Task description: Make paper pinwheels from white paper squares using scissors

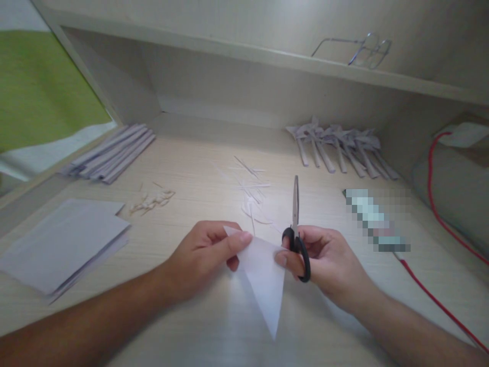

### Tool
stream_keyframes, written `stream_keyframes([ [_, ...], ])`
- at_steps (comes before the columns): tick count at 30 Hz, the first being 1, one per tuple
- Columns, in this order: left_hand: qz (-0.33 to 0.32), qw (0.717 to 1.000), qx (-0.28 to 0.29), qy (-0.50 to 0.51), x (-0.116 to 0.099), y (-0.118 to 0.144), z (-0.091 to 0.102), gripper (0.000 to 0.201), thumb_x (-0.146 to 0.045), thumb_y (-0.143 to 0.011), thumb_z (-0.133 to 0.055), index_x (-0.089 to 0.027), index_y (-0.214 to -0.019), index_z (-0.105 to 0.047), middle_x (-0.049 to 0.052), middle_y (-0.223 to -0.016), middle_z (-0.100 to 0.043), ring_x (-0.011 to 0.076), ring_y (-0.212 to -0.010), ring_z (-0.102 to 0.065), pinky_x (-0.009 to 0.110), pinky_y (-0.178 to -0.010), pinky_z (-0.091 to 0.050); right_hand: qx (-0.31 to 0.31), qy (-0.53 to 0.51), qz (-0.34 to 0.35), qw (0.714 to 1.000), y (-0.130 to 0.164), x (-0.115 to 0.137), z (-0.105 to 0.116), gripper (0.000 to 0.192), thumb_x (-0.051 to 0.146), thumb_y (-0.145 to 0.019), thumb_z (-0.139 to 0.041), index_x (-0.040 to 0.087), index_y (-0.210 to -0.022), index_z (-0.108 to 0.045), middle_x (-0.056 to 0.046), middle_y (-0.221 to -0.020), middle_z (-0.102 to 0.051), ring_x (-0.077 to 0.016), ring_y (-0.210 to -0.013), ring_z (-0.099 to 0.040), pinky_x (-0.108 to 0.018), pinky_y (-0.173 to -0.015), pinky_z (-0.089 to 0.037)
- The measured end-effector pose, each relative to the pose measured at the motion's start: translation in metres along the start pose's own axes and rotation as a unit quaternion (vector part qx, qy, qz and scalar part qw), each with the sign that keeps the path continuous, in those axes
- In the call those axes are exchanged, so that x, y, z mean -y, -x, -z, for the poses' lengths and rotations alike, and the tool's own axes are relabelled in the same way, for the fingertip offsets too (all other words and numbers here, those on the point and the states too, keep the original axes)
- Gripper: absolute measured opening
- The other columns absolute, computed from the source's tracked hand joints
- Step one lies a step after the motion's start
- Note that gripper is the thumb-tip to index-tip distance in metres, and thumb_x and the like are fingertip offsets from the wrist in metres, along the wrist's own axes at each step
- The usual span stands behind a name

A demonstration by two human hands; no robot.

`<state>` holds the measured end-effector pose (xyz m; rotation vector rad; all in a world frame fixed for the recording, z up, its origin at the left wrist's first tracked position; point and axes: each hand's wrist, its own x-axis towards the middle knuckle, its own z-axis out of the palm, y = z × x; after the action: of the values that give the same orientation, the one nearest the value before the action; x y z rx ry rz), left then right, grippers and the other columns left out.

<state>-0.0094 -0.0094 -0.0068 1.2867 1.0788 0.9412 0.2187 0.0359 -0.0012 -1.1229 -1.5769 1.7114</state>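
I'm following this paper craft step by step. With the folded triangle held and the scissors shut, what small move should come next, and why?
Probably open the scissors and bring the blades to the paper triangle. The right hand holds them shut, pointing away, while the left hand pinches the triangle's top corner, uncut.
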Motion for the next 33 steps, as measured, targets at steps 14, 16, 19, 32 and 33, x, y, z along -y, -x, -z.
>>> stream_keyframes([
  [14, -0.021, 0.997, -0.068, -0.021, 0.001, -0.002, 0.004, 0.046, -0.043, -0.098, -0.053, -0.017, -0.060, -0.061, -0.001, -0.061, -0.058, 0.0128, -0.062, -0.051, 0.026, -0.062, -0.037, -0.011, -0.005, -0.014, 1.000, -0.007, -0.001, 0.006, 0.020, 0.023, -0.067, -0.090, 0.017, -0.070, -0.071, 0.005, -0.057, -0.056, -0.0057, -0.051, -0.045, -0.019, -0.048, -0.034],
  [16, -0.025, 0.996, -0.076, -0.034, 0.002, -0.002, 0.005, 0.044, -0.042, -0.097, -0.055, -0.017, -0.061, -0.061, -0.001, -0.061, -0.057, 0.0124, -0.062, -0.050, 0.026, -0.062, -0.036, -0.013, -0.004, -0.017, 1.000, -0.008, -0.001, 0.006, 0.021, 0.022, -0.066, -0.090, 0.017, -0.069, -0.071, 0.005, -0.056, -0.057, -0.0061, -0.051, -0.046, -0.019, -0.048, -0.035],
  [19, -0.025, 0.995, -0.084, -0.047, 0.002, -0.002, 0.005, 0.046, -0.043, -0.098, -0.055, -0.018, -0.060, -0.060, -0.002, -0.060, -0.056, 0.0125, -0.062, -0.050, 0.026, -0.062, -0.036, -0.022, 0.012, -0.015, 1.000, -0.011, -0.001, 0.009, 0.021, 0.024, -0.066, -0.090, 0.017, -0.070, -0.071, 0.005, -0.056, -0.059, -0.0074, -0.052, -0.048, -0.020, -0.049, -0.036],
  [32, -0.041, 0.991, -0.125, 0.028, 0.001, -0.005, 0.005, 0.031, -0.041, -0.095, -0.059, -0.020, -0.078, -0.074, -0.001, -0.060, -0.064, 0.0159, -0.067, -0.057, 0.028, -0.072, -0.044, -0.216, 0.580, 0.009, 0.785, -0.035, 0.002, 0.078, 0.022, 0.039, -0.084, -0.066, 0.019, -0.088, -0.074, -0.007, -0.082, -0.076, -0.0233, -0.072, -0.066, -0.031, -0.061, -0.040],
  [33, -0.040, 0.991, -0.123, 0.030, 0.001, -0.005, 0.005, 0.031, -0.041, -0.095, -0.059, -0.020, -0.079, -0.075, -0.001, -0.060, -0.065, 0.0159, -0.067, -0.058, 0.028, -0.073, -0.044, -0.232, 0.591, -0.002, 0.772, -0.035, 0.002, 0.080, 0.023, 0.039, -0.082, -0.068, 0.019, -0.091, -0.072, -0.008, -0.083, -0.076, -0.0238, -0.073, -0.067, -0.031, -0.061, -0.040],
])
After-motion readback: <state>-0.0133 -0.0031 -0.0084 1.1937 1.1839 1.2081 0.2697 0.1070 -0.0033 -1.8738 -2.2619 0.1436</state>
